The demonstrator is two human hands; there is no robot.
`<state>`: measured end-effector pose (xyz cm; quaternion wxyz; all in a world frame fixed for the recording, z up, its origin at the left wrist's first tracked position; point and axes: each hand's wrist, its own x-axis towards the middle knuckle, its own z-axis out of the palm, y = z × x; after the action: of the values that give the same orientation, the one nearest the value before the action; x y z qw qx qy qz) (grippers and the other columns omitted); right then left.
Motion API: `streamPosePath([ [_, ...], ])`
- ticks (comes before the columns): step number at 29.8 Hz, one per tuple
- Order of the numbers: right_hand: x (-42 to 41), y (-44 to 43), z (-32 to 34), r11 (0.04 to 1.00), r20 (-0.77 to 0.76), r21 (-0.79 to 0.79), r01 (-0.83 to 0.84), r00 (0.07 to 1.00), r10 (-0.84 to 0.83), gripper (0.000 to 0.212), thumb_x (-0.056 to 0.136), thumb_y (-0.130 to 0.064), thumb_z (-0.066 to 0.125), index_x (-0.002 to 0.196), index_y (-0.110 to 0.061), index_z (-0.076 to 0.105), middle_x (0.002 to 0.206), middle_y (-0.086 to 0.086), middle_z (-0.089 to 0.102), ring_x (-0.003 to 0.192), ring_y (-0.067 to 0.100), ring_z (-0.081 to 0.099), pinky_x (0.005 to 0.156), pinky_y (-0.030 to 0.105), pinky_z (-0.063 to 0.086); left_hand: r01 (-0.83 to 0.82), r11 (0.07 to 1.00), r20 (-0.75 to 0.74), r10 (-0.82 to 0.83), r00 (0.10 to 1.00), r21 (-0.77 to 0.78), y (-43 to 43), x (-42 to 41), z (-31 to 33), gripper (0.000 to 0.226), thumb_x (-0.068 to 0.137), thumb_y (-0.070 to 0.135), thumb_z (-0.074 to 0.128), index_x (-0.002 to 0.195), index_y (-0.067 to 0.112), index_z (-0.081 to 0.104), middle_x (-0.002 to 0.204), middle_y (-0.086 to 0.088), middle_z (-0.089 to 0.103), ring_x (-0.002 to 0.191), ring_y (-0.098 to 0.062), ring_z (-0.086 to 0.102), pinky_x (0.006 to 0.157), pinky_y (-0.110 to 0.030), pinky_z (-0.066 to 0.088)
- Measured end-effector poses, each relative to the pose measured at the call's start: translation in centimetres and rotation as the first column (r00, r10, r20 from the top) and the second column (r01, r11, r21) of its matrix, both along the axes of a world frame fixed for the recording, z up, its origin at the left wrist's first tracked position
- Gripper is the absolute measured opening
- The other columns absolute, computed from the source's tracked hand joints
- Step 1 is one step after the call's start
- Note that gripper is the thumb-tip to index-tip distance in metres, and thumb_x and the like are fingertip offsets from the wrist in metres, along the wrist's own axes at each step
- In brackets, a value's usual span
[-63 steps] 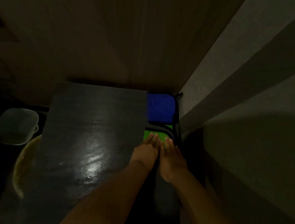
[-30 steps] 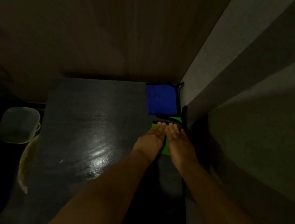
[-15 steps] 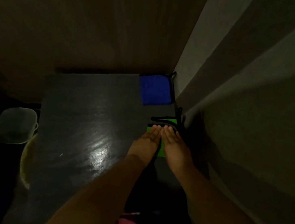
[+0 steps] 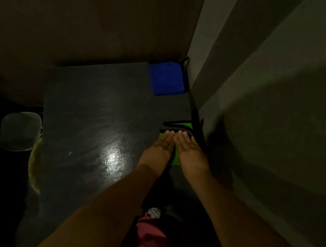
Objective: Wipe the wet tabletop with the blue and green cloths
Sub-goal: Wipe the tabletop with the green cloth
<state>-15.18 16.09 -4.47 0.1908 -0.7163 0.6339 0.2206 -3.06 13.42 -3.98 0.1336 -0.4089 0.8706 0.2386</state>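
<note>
The dark tabletop (image 4: 96, 114) shines wet where light glints near its middle. A folded blue cloth (image 4: 166, 79) lies in the far right corner, untouched. Nearer along the right edge lies the green cloth (image 4: 175, 156), mostly covered by my hands. My left hand (image 4: 159, 148) and my right hand (image 4: 190, 153) rest flat on it side by side, palms down, fingers straight and together, not curled around it.
A black bar (image 4: 195, 117) runs along the table's right edge against the grey wall (image 4: 263, 116). A brown wall stands behind the table. Off the left edge sit a pale plastic container (image 4: 19, 131) and a yellowish rim (image 4: 33, 168). Pink clothing (image 4: 150, 238) shows below.
Both hands have slid the green cloth toward me along the right edge. A strip of bare tabletop now separates it from the blue cloth, which stayed in its corner.
</note>
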Motion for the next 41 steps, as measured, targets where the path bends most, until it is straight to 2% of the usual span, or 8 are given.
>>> streamPosePath([
  [2,0.3,0.5,-0.2,0.995,-0.027,-0.077,0.070,0.997,-0.073,0.083,0.071,-0.015,-0.003,0.140,-0.008,0.043,0.150,0.005,0.038,0.139,0.017,0.036,0.114,0.031,0.027,0.000,1.000,0.003,-0.001,1.000,0.004,0.4,0.2,0.0,0.064,0.095,-0.003,0.030,0.150,0.007,-0.002,0.159,-0.007,-0.008,0.147,-0.018,-0.007,0.116,-0.023,0.006],
  [3,0.3,0.7,-0.2,0.991,-0.001,-0.087,0.103,0.995,-0.103,0.080,0.073,-0.015,-0.001,0.139,-0.009,0.045,0.149,0.005,0.040,0.138,0.017,0.038,0.113,0.031,0.028,0.004,1.000,0.006,-0.004,1.000,0.002,0.6,0.2,0.0,0.064,0.095,-0.003,0.031,0.149,0.007,-0.002,0.159,-0.007,-0.008,0.147,-0.018,-0.007,0.116,-0.023,0.006],
  [7,0.2,0.7,0.5,0.995,0.071,0.041,0.087,0.993,-0.090,0.058,0.093,-0.008,0.004,0.151,-0.007,0.001,0.160,0.006,-0.005,0.148,0.019,-0.002,0.119,0.031,-0.003,0.021,1.000,0.030,-0.020,0.999,-0.023,0.7,0.2,-0.2,0.063,0.096,-0.002,0.031,0.149,0.005,-0.003,0.159,-0.009,-0.008,0.147,-0.020,-0.007,0.117,-0.026,0.005],
  [14,0.1,0.5,0.6,0.997,0.057,0.040,0.073,0.996,-0.075,0.056,0.099,-0.005,0.022,0.150,-0.006,0.000,0.160,0.010,-0.005,0.148,0.022,-0.002,0.119,0.032,-0.002,0.063,0.992,0.068,-0.056,0.996,-0.105,0.5,0.8,-0.3,0.059,0.098,0.009,0.030,0.150,0.008,0.000,0.160,-0.007,-0.003,0.147,-0.019,-0.003,0.118,-0.033,-0.004],
  [18,1.5,0.4,0.4,0.981,0.082,-0.165,0.104,0.992,-0.092,0.052,0.086,-0.006,0.031,0.135,0.000,0.048,0.144,0.019,0.043,0.132,0.029,0.047,0.108,0.037,0.037,0.082,0.987,0.097,-0.070,0.993,-0.135,0.1,1.8,-0.3,0.059,0.098,0.013,0.030,0.150,0.011,0.001,0.160,-0.003,-0.001,0.147,-0.016,-0.001,0.118,-0.036,-0.005],
  [19,2.0,0.2,0.5,0.977,0.085,-0.182,0.106,0.992,-0.092,0.055,0.085,-0.008,0.027,0.135,0.000,0.047,0.145,0.019,0.043,0.132,0.028,0.047,0.108,0.037,0.037,0.080,0.987,0.095,-0.067,0.993,-0.140,-0.2,2.3,-0.3,0.059,0.098,0.013,0.029,0.150,0.011,0.001,0.160,-0.003,0.000,0.147,-0.016,-0.001,0.118,-0.036,-0.005],
  [23,5.2,-0.8,1.2,0.993,0.101,0.012,0.115,0.988,-0.116,0.058,0.096,-0.008,0.019,0.151,-0.007,0.000,0.160,0.009,-0.005,0.148,0.021,-0.002,0.119,0.030,-0.003,0.044,0.989,0.104,-0.030,0.994,-0.138,-0.8,5.6,-0.1,0.061,0.097,0.011,0.031,0.150,0.012,0.001,0.160,-0.003,0.000,0.147,-0.015,0.000,0.118,-0.036,-0.006],
  [41,22.5,-3.8,0.1,0.998,0.199,-0.068,0.006,0.980,0.007,0.053,0.101,-0.004,0.019,0.151,-0.008,0.000,0.161,0.009,-0.004,0.148,0.021,-0.004,0.119,0.032,-0.006,-0.150,0.980,0.087,0.162,0.983,-0.132,-2.4,23.3,-0.5,0.066,0.095,0.017,0.039,0.151,0.018,0.004,0.160,0.001,0.000,0.147,-0.011,0.001,0.121,-0.037,0.001],
])
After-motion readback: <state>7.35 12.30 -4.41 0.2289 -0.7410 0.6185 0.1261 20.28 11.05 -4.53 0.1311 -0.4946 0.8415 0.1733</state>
